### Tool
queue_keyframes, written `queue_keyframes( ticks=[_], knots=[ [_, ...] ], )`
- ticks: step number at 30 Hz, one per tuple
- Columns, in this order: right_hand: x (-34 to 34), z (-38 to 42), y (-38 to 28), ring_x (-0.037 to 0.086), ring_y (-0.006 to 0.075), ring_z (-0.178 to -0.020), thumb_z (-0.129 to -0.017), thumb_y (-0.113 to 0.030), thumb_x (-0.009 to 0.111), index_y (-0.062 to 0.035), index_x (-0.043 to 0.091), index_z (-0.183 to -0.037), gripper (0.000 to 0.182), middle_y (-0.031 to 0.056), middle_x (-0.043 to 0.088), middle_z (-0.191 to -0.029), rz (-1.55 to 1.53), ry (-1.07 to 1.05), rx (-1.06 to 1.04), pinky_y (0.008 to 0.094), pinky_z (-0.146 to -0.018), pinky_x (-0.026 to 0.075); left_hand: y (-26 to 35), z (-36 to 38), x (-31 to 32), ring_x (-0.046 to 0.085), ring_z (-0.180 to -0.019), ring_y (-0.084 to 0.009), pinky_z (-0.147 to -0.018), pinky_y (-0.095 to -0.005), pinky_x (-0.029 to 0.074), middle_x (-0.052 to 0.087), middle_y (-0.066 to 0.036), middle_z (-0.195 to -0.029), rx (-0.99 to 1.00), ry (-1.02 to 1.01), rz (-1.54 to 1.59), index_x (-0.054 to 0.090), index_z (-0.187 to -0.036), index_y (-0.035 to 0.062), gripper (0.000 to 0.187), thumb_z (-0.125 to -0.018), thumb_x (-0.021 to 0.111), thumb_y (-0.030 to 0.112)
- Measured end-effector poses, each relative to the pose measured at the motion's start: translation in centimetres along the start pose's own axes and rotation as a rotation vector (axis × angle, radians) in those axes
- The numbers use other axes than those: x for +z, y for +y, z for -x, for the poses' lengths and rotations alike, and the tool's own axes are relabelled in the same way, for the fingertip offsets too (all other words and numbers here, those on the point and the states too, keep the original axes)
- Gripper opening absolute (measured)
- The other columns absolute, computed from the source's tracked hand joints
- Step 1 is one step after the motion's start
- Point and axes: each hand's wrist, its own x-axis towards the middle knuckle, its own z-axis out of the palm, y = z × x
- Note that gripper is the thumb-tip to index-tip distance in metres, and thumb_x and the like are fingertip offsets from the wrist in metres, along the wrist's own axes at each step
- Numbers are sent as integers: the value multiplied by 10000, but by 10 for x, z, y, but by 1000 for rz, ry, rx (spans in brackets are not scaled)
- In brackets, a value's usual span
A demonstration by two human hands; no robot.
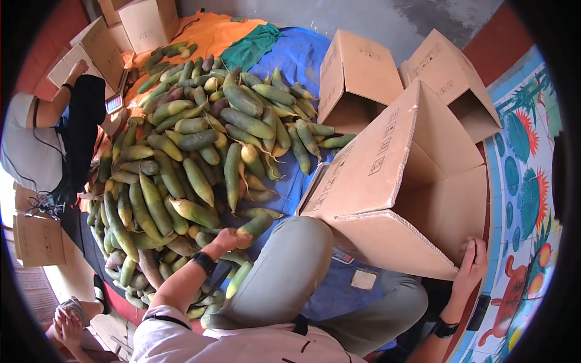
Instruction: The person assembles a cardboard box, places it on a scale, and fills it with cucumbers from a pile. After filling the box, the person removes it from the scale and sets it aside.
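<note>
radish (259, 223) and box (363, 172) held
the radish is gripped by the fingers of the left hand (227, 240); the box's edge is held by the fingers of the right hand (474, 262).

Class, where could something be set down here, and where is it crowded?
Bare: blue sheet between green cloth and rear cardboard box; more blue between the knees, beside a pale square. Crowded: the vegetable heap, where the left hand grips one.

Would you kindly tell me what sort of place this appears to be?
Probably an improvised produce-packing area: a big heap of long green root vegetables lies on coloured sheets, with open cardboard boxes nearby and what looks like a digital scale.
</note>
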Motion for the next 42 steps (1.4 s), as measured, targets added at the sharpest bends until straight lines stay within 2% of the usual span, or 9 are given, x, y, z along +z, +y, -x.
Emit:
queue_keyframes(
  ticks=[5,11,14,19,24,29,35,40,42],
  knots=[
    [1,4,-1,508,130,-675,-908,-130,482,35,563,-898,184,88,539,-732,14,61,-45,262,-591,402,42,72,-30,600,-733,-132,-637,-262,498,626,-56,-879,378,160,449,566,-1059,-42,562,-754,719,404],
    [-8,13,-30,564,210,-762,-856,-35,529,16,567,-964,124,132,570,-887,16,141,-210,305,-673,452,103,172,-42,576,-889,-113,-803,-259,468,615,-50,-996,634,98,514,523,-1178,-26,643,-740,727,399],
    [-19,39,-75,566,325,-894,-790,-46,566,19,570,-1005,224,167,570,-993,-5,96,-385,381,-770,459,123,216,-29,553,-964,-115,-887,-265,427,598,-37,-1068,755,-108,486,518,-1190,-16,709,-690,763,423],
    [-7,81,-123,523,373,-1082,-592,-281,811,-64,463,-1230,760,213,481,-1257,-224,-290,-725,444,-915,428,137,240,13,519,-964,-98,-857,-252,423,588,-18,-1039,731,-550,315,547,-1166,15,528,-743,755,252],
    [-3,102,-115,568,327,-946,-531,-199,857,-77,536,-1124,686,150,531,-1108,-349,-513,-578,411,-791,481,143,236,52,498,-996,-110,-878,-265,409,571,-28,-1072,801,-762,139,519,-1211,14,534,-799,713,293],
    [-38,97,-105,568,302,-875,-486,-182,872,-49,560,-1037,647,140,543,-1039,-193,-281,-579,378,-740,477,149,230,47,517,-1058,-142,-960,-298,371,593,-57,-1113,814,-629,257,491,-1255,9,584,-846,630,402],
    [-70,61,-49,480,213,-1094,-700,-76,635,7,437,-1267,606,99,482,-1207,-392,329,-93,334,-959,372,96,169,-1,599,-882,-139,-834,-268,464,641,-62,-915,784,128,411,581,-1032,-24,254,-902,555,192],
    [-65,18,-14,507,216,-1048,-740,-85,658,5,493,-1191,489,103,523,-1144,-68,252,-86,335,-933,382,-7,98,-27,634,-759,-190,-714,-303,497,661,-114,-816,501,379,197,609,-933,-28,279,-861,567,239],
    [-54,7,-1,513,224,-1032,-733,-85,661,-1,510,-1165,465,112,533,-1117,-5,153,-114,336,-924,385,-39,88,-26,639,-745,-267,-695,-342,500,650,-156,-792,398,476,-227,633,-889,3,308,-801,590,295]
  ],
)
